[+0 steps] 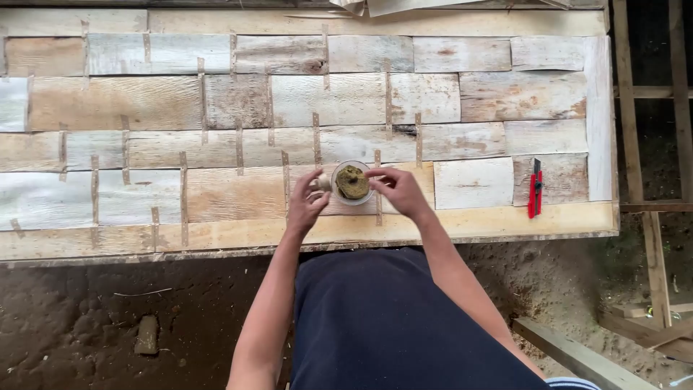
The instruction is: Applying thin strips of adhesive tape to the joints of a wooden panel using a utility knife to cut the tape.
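**Two hands at a small cup on a wood panel**

Nearest to me is the person's dark shirt (404, 325), w/ both bare forearms reaching up and away from it. Below on the left is dark soil (94, 318) w/ a small stone (146, 335) lying in it.

The left hand (307, 202) is curled; thumb and fingers are closed around a small pale thing (322, 184), just beside the cup's left side. What this thing is, I cannot tell, it is too small. The right hand (399, 189) has its fingertips (374, 173) pinched at the right rim of the cup (351, 182); the other fingers are bent loosely, not wide open.

The cup is clear and round, seen from top, w/ a brownish-green lump inside. It stands on the panel (216, 195) near the front edge, approx. in the middle, between the two hands.

The panel is made from many pale weathered boards in rows, w/ thin strips across the joints. To the right, well apart from the hands, a red knife (535, 189) lies on a board. Behind the right edge stand wood beams (624, 108).
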